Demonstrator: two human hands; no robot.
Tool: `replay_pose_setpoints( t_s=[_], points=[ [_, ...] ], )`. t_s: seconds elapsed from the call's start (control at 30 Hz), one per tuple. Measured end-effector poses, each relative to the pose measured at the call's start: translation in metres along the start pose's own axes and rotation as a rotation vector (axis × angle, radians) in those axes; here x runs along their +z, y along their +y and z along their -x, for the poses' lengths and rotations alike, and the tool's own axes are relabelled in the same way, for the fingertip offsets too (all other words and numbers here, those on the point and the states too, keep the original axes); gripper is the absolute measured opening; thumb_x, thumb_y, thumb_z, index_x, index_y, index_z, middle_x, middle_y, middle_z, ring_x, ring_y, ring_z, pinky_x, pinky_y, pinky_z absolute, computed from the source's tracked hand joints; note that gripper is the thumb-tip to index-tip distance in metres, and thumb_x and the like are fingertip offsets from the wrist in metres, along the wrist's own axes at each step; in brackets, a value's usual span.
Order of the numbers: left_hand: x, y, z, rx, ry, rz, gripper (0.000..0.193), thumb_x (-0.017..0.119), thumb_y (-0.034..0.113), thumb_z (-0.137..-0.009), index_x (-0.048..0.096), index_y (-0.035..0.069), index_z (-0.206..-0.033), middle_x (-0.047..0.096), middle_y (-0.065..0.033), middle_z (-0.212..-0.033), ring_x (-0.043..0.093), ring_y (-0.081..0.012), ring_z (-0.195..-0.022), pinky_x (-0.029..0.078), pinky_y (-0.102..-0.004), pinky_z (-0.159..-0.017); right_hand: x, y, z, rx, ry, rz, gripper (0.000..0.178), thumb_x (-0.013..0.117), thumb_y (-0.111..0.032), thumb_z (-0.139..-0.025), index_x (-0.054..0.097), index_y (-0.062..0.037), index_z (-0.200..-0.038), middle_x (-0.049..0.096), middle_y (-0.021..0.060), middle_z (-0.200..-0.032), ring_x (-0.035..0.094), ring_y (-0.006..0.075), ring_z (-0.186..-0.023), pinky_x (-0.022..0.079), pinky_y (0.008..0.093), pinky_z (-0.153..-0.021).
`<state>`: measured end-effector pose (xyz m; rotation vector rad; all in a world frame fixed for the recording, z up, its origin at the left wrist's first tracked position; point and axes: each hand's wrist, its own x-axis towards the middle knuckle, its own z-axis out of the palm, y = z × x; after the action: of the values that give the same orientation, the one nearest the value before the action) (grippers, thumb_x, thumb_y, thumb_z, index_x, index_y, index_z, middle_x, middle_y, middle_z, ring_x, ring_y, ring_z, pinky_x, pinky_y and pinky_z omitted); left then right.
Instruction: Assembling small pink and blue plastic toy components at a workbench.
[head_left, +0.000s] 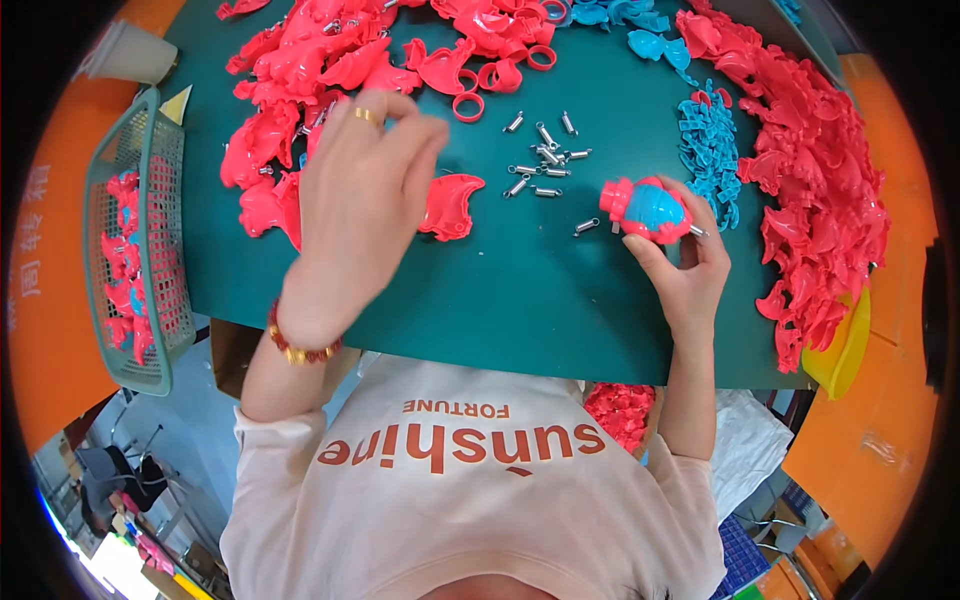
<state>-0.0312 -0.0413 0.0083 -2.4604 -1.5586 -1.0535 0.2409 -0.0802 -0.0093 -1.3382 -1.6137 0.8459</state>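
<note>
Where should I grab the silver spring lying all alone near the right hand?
Probably pinch the middle of the lone spring across its long sides, from above and the left: it lies flat, and the right hand holds a pink-and-blue piece just to its right.

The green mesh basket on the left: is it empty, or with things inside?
Not empty: the green mesh basket holds pink-and-blue plastic pieces. How deep they lie, cannot tell.

There are two hands (pixel 365 180) (pixel 692 282), one held toy (pixel 652 211), one bracelet (pixel 293 352).

Left grip (pixel 365 185) has curled fingers; right grip (pixel 692 268) pinches
</note>
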Motion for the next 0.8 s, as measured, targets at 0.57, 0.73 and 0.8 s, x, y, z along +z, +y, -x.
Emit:
replay_pose_setpoints(
  t_s=[0.57, 0.73, 0.8],
  points=[
    [-0.005, 0.046, 0.001, -0.671, -0.308, 1.306, 0.027, 0.056, -0.007, -0.080, 0.054, -0.005, -0.107, 0.059, -0.0152, -0.108, 0.060, -0.0194, -0.095, 0.054, -0.0295, -0.076, 0.031, -0.041, -0.002, 0.074, -0.160, -0.528, 0.064, 0.080, -0.005, -0.063, 0.049, 0.0028, -0.119, 0.052, 0.0107, -0.115, 0.053, 0.0178, -0.104, 0.046, 0.0288, -0.087],
    [-0.013, 0.051, 0.013, -0.876, -0.272, 1.489, 0.026, 0.054, -0.007, -0.083, 0.054, -0.006, -0.110, 0.061, -0.0101, -0.103, 0.061, -0.0149, -0.091, 0.053, -0.0263, -0.078, 0.041, -0.043, 0.003, 0.051, -0.090, -0.414, 0.067, 0.081, -0.007, -0.062, 0.049, 0.0030, -0.119, 0.052, 0.0105, -0.114, 0.052, 0.0183, -0.104, 0.046, 0.0291, -0.087],
    [-0.013, 0.057, 0.020, -0.751, -0.123, 1.340, 0.026, 0.052, -0.006, -0.085, 0.053, -0.007, -0.110, 0.059, -0.0175, -0.110, 0.060, -0.0199, -0.097, 0.053, -0.0285, -0.078, 0.041, -0.043, 0.004, 0.050, -0.056, -0.380, 0.068, 0.082, -0.008, -0.061, 0.049, 0.0030, -0.119, 0.052, 0.0104, -0.113, 0.052, 0.0185, -0.104, 0.045, 0.0296, -0.088]
  ],
)
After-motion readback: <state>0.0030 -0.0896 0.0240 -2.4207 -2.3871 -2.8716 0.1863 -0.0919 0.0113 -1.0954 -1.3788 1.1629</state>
